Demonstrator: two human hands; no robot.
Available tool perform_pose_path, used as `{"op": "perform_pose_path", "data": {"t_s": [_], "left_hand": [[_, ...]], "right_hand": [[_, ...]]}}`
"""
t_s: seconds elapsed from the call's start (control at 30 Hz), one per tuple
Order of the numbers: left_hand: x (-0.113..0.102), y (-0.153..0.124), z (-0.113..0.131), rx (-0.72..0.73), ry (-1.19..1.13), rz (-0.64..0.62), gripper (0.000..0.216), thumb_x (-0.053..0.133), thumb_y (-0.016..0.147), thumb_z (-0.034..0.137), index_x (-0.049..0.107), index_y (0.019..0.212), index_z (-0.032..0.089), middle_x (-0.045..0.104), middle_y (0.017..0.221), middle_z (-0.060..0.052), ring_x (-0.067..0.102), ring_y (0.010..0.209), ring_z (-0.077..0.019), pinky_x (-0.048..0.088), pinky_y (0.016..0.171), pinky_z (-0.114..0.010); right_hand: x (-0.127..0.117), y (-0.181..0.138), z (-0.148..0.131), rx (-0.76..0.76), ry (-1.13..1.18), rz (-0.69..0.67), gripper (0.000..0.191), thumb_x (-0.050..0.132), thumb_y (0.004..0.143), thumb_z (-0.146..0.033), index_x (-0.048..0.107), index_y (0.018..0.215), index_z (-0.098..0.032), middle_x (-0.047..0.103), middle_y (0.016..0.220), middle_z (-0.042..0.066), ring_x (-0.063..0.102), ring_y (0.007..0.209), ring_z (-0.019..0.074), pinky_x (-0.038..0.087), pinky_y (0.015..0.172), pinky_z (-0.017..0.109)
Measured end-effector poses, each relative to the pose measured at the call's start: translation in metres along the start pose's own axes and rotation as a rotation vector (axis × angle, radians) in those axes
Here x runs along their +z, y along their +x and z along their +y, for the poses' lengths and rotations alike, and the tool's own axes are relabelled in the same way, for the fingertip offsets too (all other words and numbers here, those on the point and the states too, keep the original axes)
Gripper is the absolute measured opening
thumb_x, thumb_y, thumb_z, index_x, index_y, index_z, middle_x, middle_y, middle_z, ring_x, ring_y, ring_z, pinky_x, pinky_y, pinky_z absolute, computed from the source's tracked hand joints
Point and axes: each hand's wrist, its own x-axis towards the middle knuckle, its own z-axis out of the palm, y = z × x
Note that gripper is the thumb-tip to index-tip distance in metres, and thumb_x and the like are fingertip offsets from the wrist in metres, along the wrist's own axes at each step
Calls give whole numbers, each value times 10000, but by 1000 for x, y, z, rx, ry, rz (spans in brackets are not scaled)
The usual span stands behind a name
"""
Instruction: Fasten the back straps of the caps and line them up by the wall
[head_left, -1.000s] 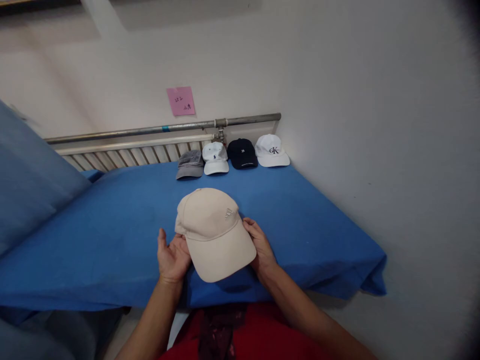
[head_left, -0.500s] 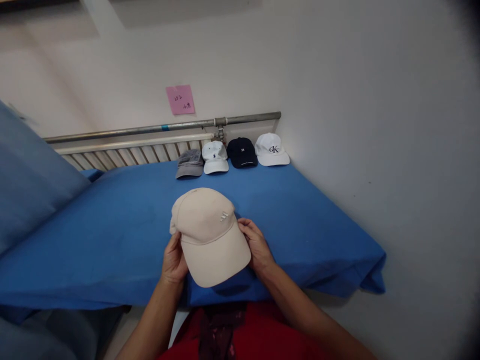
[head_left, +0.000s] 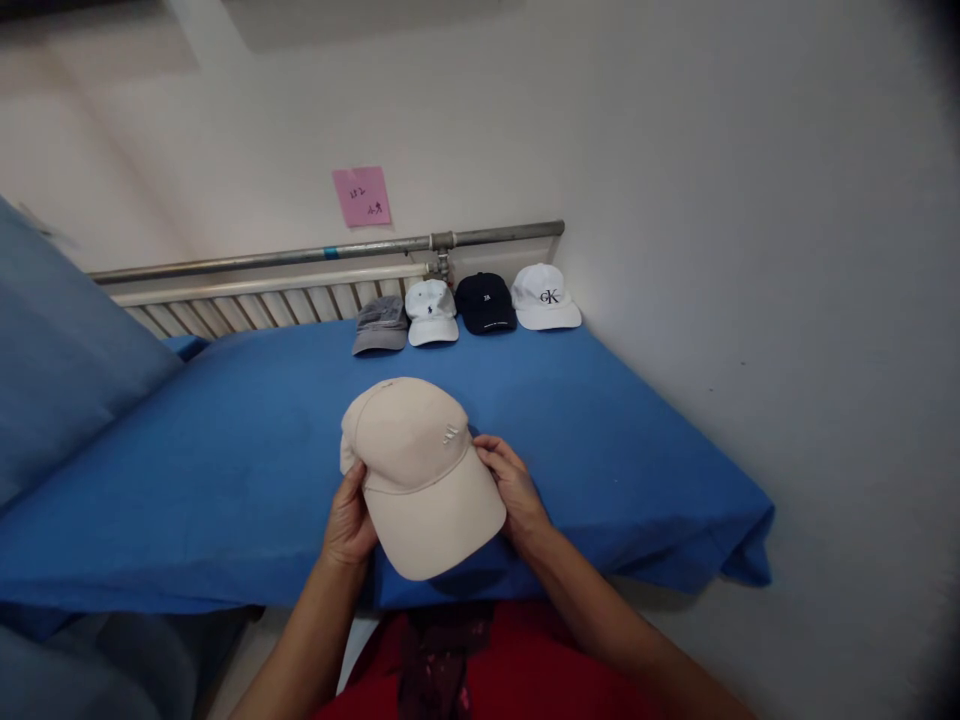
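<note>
A beige baseball cap (head_left: 420,470) with a small light logo is held up above the near edge of the blue-covered table, its brim tilted down toward me. My left hand (head_left: 351,520) grips its left lower edge, thumb on the outside and fingers hidden beneath. On the other side, my right hand (head_left: 514,490) pinches the cap's edge near where brim and crown meet. Behind it stand a grey cap (head_left: 381,326), a white cap with a dark emblem (head_left: 432,313), a black cap (head_left: 485,303) and a white cap with black letters (head_left: 547,297), side by side in a row.
The blue cloth (head_left: 247,450) covers the table and hangs over its front edge. Along the back wall run a radiator (head_left: 285,304) and a metal pipe (head_left: 262,258). A pink note (head_left: 361,197) is stuck above them. A blue curtain (head_left: 67,350) hangs at left; a wall borders the right.
The beige cap has tilted very slightly, its brim shifting a little down and to the right. Both hands keep their hold, and the row of caps stays put.
</note>
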Motion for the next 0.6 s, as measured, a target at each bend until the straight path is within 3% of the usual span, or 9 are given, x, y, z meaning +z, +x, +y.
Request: {"op": "perform_pose_path", "data": {"t_s": [0.2, 0.37, 0.6], "left_hand": [[-4, -4, -2, 15, 30, 85, 219, 578, 880, 193, 744, 1022, 209, 760, 1007, -69, 667, 1065, -266, 331, 1131, -439], [1, -3, -4, 50, 39, 107, 255, 549, 878, 158, 725, 1052, 219, 762, 1001, -48, 711, 950, -222, 335, 1132, -406], [12, -3, -7, 53, 46, 240, 250, 534, 870, 148, 733, 1017, 182, 767, 956, -73, 689, 1018, -258, 378, 1102, -436]], "right_hand": [[0, 0, -1, -7, -12, -4, 154, 713, 578, -278, 651, 716, -245, 561, 626, -45, 459, 580, 133, 330, 550, 259], [0, 0, 0, -10, -24, -8, 149, 711, 576, -275, 654, 711, -249, 555, 616, -53, 449, 575, 125, 328, 553, 254], [1, -3, -1, -25, -51, -27, 101, 690, 614, -273, 664, 711, -257, 555, 612, -43, 440, 573, 134, 318, 546, 256]]}}
